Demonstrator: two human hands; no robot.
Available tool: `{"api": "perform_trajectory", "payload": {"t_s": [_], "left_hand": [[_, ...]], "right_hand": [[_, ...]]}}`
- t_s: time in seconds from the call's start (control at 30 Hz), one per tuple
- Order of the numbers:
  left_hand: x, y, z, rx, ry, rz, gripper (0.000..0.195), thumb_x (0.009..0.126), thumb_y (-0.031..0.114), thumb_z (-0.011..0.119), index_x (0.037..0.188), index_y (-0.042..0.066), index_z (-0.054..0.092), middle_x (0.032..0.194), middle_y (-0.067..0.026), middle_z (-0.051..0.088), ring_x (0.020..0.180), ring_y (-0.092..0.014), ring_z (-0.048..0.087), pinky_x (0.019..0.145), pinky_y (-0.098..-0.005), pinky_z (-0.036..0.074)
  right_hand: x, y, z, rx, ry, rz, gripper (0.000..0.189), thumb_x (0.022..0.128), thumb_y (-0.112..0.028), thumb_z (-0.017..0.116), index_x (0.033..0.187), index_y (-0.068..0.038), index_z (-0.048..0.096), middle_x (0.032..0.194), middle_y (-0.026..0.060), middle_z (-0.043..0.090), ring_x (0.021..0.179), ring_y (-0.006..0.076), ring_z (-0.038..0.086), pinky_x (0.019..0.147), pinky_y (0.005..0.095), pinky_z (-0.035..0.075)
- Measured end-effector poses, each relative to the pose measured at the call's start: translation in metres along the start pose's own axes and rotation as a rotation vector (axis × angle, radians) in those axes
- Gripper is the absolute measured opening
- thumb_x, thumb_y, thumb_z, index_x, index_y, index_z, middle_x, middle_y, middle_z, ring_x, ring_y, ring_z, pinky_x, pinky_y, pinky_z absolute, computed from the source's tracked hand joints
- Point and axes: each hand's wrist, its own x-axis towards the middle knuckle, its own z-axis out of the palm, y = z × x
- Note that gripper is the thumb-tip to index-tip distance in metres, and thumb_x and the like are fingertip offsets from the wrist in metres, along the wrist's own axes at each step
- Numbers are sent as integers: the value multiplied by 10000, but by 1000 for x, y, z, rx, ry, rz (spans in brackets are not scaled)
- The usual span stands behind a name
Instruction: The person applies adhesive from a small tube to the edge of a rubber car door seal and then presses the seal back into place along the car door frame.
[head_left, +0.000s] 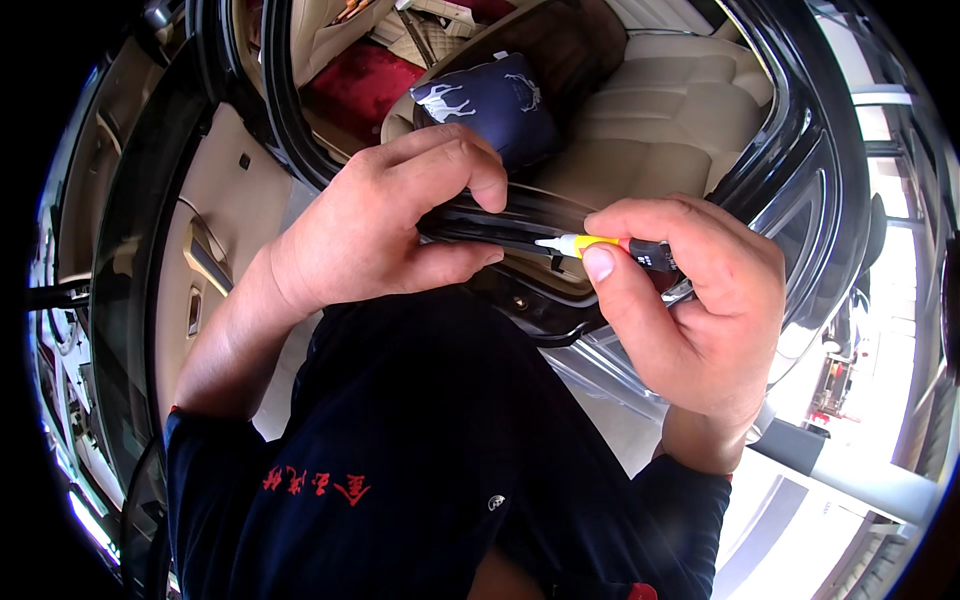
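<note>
My right hand (690, 300) pinches a small glue tube (600, 246) between thumb and forefinger. The tube has a yellow, red and black body with writing, and its white nozzle points left. Just beyond the nozzle tip runs a black strip (480, 231), which looks like a rubber door seal, along the car's sill opening. My left hand (397, 217) is at the strip's left part, forefinger and thumb spread on either side of it. Its other fingers are mostly hidden, so whether they grip the strip cannot be seen.
Ahead is the car's beige rear seat (652, 112) with a dark blue cushion (487, 109). A red floor mat (360, 86) lies in the footwell. The opened door (217, 195) stands to my left; black bodywork (795, 187) curves along the right. My dark-clothed legs are below.
</note>
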Motion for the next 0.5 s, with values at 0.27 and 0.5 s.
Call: {"api": "perform_trajectory", "payload": {"t_s": [0.27,0.5], "left_hand": [[1,3,1,23,1,-27,467,791,57,953,1124,89,626,1198,-125,730,1041,-320,739,885,-403,599],[12,9,2,87,-24,-12,476,793,58,954,1084,88,578,1172,-114,740,1014,-298,738,858,-398,597]], "right_hand": [[-4,5,-1,-26,20,-22,126,951,19,814,1075,21,799,924,104,796,794,142,754,656,246,549],[-12,12,1,18,80,-11,124,950,9,827,1070,12,796,938,99,804,801,144,758,675,250,543]]}}
